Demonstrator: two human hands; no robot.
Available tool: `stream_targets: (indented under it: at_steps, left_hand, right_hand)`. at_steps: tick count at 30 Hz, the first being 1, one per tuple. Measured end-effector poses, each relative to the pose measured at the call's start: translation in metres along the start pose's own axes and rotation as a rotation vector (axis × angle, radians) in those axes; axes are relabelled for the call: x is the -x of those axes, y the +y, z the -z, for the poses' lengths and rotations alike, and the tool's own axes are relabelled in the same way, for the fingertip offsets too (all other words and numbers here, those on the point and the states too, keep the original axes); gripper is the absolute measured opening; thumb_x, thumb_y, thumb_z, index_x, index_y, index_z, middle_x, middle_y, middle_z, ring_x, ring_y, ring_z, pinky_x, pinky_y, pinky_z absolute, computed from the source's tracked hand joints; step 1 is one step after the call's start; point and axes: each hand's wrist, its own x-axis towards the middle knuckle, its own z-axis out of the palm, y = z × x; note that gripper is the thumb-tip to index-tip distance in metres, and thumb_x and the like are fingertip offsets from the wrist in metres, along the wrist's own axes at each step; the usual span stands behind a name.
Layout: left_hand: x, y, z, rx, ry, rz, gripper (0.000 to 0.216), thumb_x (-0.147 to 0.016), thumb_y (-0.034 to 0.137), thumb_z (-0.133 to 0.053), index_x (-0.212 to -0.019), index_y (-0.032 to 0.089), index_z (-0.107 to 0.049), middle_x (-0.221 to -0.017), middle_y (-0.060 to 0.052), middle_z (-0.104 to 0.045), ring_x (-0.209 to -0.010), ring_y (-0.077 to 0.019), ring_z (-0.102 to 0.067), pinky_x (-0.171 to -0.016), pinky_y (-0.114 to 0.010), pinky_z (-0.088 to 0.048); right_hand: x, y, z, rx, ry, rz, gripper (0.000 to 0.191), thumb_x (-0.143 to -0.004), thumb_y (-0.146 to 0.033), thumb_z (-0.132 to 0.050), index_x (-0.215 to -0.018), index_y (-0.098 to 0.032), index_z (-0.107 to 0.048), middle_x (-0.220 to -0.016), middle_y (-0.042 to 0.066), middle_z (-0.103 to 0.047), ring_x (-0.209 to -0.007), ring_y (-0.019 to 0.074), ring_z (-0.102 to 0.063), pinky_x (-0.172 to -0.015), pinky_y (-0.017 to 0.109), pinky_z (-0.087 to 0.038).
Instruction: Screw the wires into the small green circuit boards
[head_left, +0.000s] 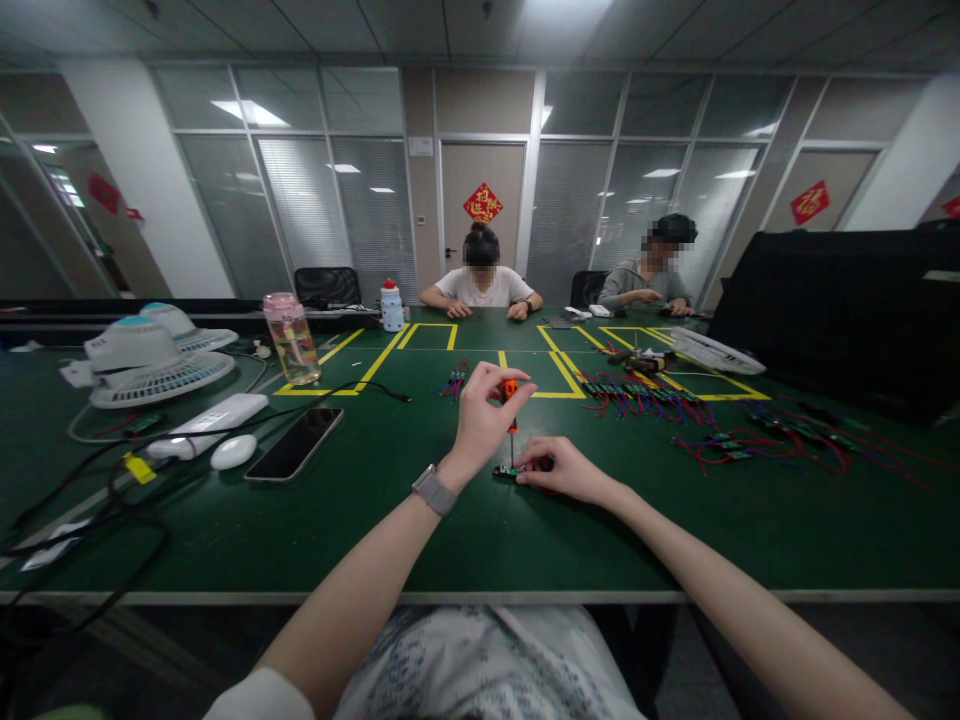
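My left hand is closed around the orange and black handle of a screwdriver, which stands upright with its shaft pointing down. The shaft's lower end meets a small green circuit board lying on the green table. From the right, my right hand pinches the board's near end with its fingertips. Part of the board is hidden under those fingers. Whether the tip sits in a screw is too small to tell.
Several boards with red and blue wires lie at the right, near a white keyboard and a black monitor. Left are a phone, a white mouse, cables and a bottle. Two people sit opposite.
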Motion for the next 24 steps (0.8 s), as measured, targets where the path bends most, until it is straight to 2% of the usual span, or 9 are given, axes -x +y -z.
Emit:
stream_targets:
  at_steps: [6,9,12,17,19,22,24]
  left_hand:
    - [-0.001,-0.004,-0.001,0.056,-0.062,0.006,0.03,-0.095,0.021,-0.041,-0.113,0.021,-0.065,-0.109,-0.006,-0.062,-0.098,-0.015,-0.06,-0.085,-0.026,-0.049]
    - [0.0,-0.009,-0.005,0.146,-0.078,0.075,0.032,-0.095,0.025,-0.043,-0.122,0.021,-0.059,-0.116,-0.007,-0.063,-0.092,-0.0152,-0.065,-0.077,-0.026,-0.053]
    - [0.001,-0.011,-0.006,0.12,-0.045,0.088,0.028,-0.092,0.028,-0.051,-0.116,0.021,-0.062,-0.107,-0.007,-0.066,-0.083,-0.0145,-0.065,-0.068,-0.023,-0.053]
    - [0.001,-0.002,-0.002,-0.023,-0.002,0.003,0.016,-0.083,0.028,-0.065,-0.096,0.02,-0.069,-0.092,-0.004,-0.06,-0.083,-0.0134,-0.06,-0.065,-0.02,-0.05]
    - [0.001,0.001,-0.001,-0.032,-0.013,-0.004,0.017,-0.086,0.029,-0.061,-0.097,0.02,-0.069,-0.092,-0.004,-0.059,-0.084,-0.0134,-0.059,-0.066,-0.02,-0.05]
    - [0.001,0.002,-0.001,-0.004,-0.042,-0.01,0.026,-0.094,0.024,-0.045,-0.107,0.021,-0.067,-0.098,-0.006,-0.061,-0.088,-0.0133,-0.06,-0.073,-0.023,-0.05]
    - [0.001,-0.001,-0.003,0.048,-0.054,0.0,0.029,-0.096,0.022,-0.041,-0.113,0.021,-0.064,-0.104,-0.006,-0.064,-0.088,-0.0133,-0.062,-0.075,-0.024,-0.051]
  right_hand:
    - [0.0,0.001,0.0,-0.01,-0.008,-0.003,0.029,-0.073,-0.039,-0.072,-0.087,-0.014,-0.074,-0.071,0.002,-0.058,-0.058,0.0111,-0.054,-0.057,0.025,-0.043]
    - [0.0,0.0,0.001,0.013,-0.011,0.009,0.028,-0.074,-0.038,-0.072,-0.087,-0.014,-0.074,-0.071,0.002,-0.059,-0.059,0.011,-0.053,-0.057,0.024,-0.042]
    - [0.0,0.0,0.001,0.016,-0.013,0.018,0.027,-0.074,-0.037,-0.071,-0.087,-0.014,-0.074,-0.072,0.002,-0.059,-0.059,0.0107,-0.053,-0.057,0.024,-0.042]
    - [-0.001,0.001,0.0,0.0,-0.004,0.012,0.027,-0.073,-0.038,-0.072,-0.086,-0.014,-0.073,-0.071,0.002,-0.059,-0.06,0.0115,-0.054,-0.058,0.025,-0.043]
    - [-0.001,0.001,0.0,0.001,-0.005,0.017,0.027,-0.073,-0.037,-0.072,-0.086,-0.014,-0.074,-0.071,0.002,-0.059,-0.06,0.0115,-0.054,-0.058,0.025,-0.043]
    - [0.0,0.0,0.001,0.018,-0.003,0.022,0.025,-0.073,-0.036,-0.072,-0.087,-0.014,-0.074,-0.071,0.002,-0.06,-0.059,0.011,-0.053,-0.058,0.024,-0.043]
    - [0.0,-0.001,0.001,0.031,-0.002,0.021,0.025,-0.074,-0.035,-0.072,-0.087,-0.014,-0.074,-0.07,0.002,-0.06,-0.059,0.0108,-0.053,-0.058,0.024,-0.042]
